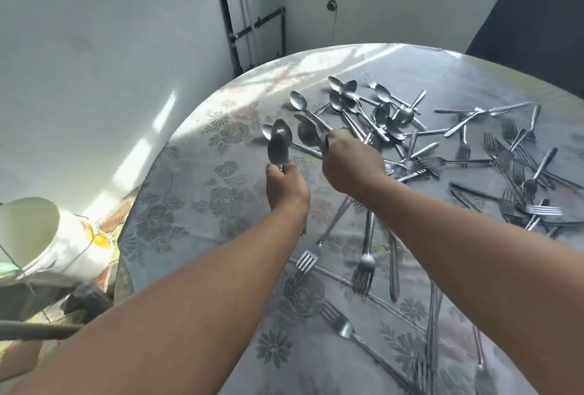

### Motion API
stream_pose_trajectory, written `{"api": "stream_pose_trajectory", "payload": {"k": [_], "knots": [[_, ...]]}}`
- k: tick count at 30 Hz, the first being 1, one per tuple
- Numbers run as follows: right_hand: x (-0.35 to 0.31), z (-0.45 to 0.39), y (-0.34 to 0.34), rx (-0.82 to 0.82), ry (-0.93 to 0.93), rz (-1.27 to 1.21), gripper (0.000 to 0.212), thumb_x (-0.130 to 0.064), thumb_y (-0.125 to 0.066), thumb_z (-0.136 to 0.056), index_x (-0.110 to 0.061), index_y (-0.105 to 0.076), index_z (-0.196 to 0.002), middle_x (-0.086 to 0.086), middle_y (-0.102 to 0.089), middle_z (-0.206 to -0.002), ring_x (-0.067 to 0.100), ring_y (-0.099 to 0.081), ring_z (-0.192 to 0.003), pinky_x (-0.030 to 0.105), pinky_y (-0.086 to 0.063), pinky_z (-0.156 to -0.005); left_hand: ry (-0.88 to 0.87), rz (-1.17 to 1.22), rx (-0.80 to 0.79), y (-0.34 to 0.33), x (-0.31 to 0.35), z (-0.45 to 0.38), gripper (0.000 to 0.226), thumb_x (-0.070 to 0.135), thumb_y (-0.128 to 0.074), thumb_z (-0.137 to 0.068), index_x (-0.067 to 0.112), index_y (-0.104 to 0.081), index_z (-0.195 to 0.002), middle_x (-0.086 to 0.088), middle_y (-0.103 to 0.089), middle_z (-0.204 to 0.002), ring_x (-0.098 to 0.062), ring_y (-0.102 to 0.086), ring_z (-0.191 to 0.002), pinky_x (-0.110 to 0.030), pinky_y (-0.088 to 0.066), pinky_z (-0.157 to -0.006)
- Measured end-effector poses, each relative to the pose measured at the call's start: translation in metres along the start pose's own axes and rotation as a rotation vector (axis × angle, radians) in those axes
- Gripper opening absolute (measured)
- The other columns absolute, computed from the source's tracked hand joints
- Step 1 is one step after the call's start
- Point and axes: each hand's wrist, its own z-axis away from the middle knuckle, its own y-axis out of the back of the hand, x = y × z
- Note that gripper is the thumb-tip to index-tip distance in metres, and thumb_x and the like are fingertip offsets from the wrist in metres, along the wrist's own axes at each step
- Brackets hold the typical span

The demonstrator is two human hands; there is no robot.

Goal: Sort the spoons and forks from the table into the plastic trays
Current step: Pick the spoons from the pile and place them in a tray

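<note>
My left hand [286, 187] grips a bunch of spoons [278, 142] by their handles, bowls pointing up and away over the table. To its right my right hand [350, 164] pinches the handles of two or three more spoons [308, 134], bowls tilted to the left. Behind both hands lies a loose pile of spoons [363, 107]. Several forks [512, 167] lie scattered at the right, and more forks [363, 268] lie near me under my right forearm. No plastic tray is in view.
The round table [202, 173] has a glossy flowered cloth; its left edge curves close to my left arm. A white bucket [53, 243] stands on the floor at lower left. White walls and black pipes [252, 28] lie behind.
</note>
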Motion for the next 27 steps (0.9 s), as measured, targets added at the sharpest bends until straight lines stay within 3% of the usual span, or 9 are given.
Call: {"api": "stream_pose_trajectory", "payload": {"k": [3,7,11,14,19,21,24,25,27], "knots": [[0.006,0.015,0.016,-0.162,-0.037,-0.064,0.009,-0.013,-0.045,-0.094,-0.017,-0.052,-0.091,0.008,-0.066,-0.097,0.028,-0.059,-0.078,0.034,-0.043,-0.065,0.03,0.076,-0.026,-0.007,0.007,0.024,0.02,0.025,-0.036,-0.106,0.014,-0.047,-0.118,-0.009,-0.068,-0.09,-0.03,-0.068,-0.076,-0.038,-0.049,-0.069],[0.031,0.043,0.044,-0.178,-0.113,-0.345,0.018,-0.018,-0.046,-0.098,-0.02,-0.059,-0.085,0.003,-0.07,-0.084,0.019,-0.062,-0.073,0.03,-0.043,-0.061,0.029,0.136,-0.09,-0.014,0.012,0.068,0.023,0.023,-0.037,-0.108,0.011,-0.041,-0.127,-0.006,-0.071,-0.086,-0.034,-0.075,-0.077,-0.034,-0.05,-0.062],[0.058,0.088,0.057,-0.1,-0.171,-0.682,0.036,-0.044,-0.045,-0.098,-0.017,-0.068,-0.091,0.005,-0.071,-0.076,0.025,-0.065,-0.068,0.045,-0.055,-0.068,0.089,0.186,-0.061,-0.017,0.0,0.118,0.034,0.021,-0.04,-0.098,0.001,-0.051,-0.123,-0.003,-0.053,-0.065,-0.014,-0.044,-0.042,-0.025,-0.033,-0.044],[0.08,0.131,0.063,-0.123,-0.175,-0.804,0.025,-0.036,-0.045,-0.104,-0.018,-0.059,-0.094,0.004,-0.064,-0.075,0.019,-0.054,-0.061,0.039,-0.048,-0.059,0.159,0.247,-0.086,-0.022,-0.012,0.163,0.013,0.022,-0.047,-0.095,0.015,-0.052,-0.085,0.004,-0.04,-0.05,-0.012,-0.031,-0.037,-0.022,-0.026,-0.043],[0.115,0.194,0.062,-0.215,-0.161,-1.086,0.003,-0.026,-0.052,-0.104,-0.025,-0.05,-0.106,0.013,-0.067,-0.083,0.024,-0.065,-0.064,0.039,-0.05,-0.056,0.128,0.272,-0.173,-0.037,-0.021,0.243,0.018,0.015,-0.048,-0.106,0.011,-0.056,-0.09,-0.002,-0.053,-0.059,-0.013,-0.042,-0.043,-0.023,-0.032,-0.042],[0.124,0.211,0.063,-0.245,-0.15,-1.094,0.015,-0.024,-0.048,-0.101,-0.034,-0.047,-0.112,0.012,-0.069,-0.094,0.027,-0.069,-0.072,0.042,-0.053,-0.059,0.104,0.242,-0.179,-0.039,-0.025,0.263,0.016,0.013,-0.046,-0.107,0.008,-0.058,-0.097,-0.007,-0.061,-0.068,-0.014,-0.05,-0.045,-0.024,-0.037,-0.043],[0.136,0.237,0.08,-0.175,-0.124,-1.012,0.014,-0.022,-0.048,-0.106,-0.029,-0.052,-0.118,-0.005,-0.059,-0.085,0.011,-0.053,-0.07,0.032,-0.041,-0.064,0.139,0.275,-0.144,-0.037,-0.03,0.282,0.013,0.009,-0.043,-0.107,0.01,-0.056,-0.102,-0.006,-0.059,-0.068,-0.015,-0.052,-0.045,-0.023,-0.036,-0.048],[0.14,0.244,0.085,-0.167,-0.123,-1.016,0.008,-0.026,-0.05,-0.107,-0.026,-0.056,-0.11,-0.007,-0.056,-0.081,0.01,-0.05,-0.069,0.031,-0.039,-0.066,0.152,0.289,-0.142,-0.037,-0.032,0.285,0.014,0.008,-0.042,-0.106,0.009,-0.056,-0.103,-0.005,-0.056,-0.065,-0.015,-0.049,-0.045,-0.023,-0.035,-0.049],[0.146,0.259,0.097,-0.174,-0.135,-0.996,0.024,-0.033,-0.052,-0.107,-0.02,-0.06,-0.088,-0.005,-0.055,-0.072,0.012,-0.048,-0.065,0.031,-0.038,-0.064,0.165,0.276,-0.135,-0.038,-0.035,0.29,0.016,0.006,-0.038,-0.104,0.008,-0.054,-0.105,0.001,-0.045,-0.055,-0.012,-0.037,-0.04,-0.022,-0.028,-0.046]]}}
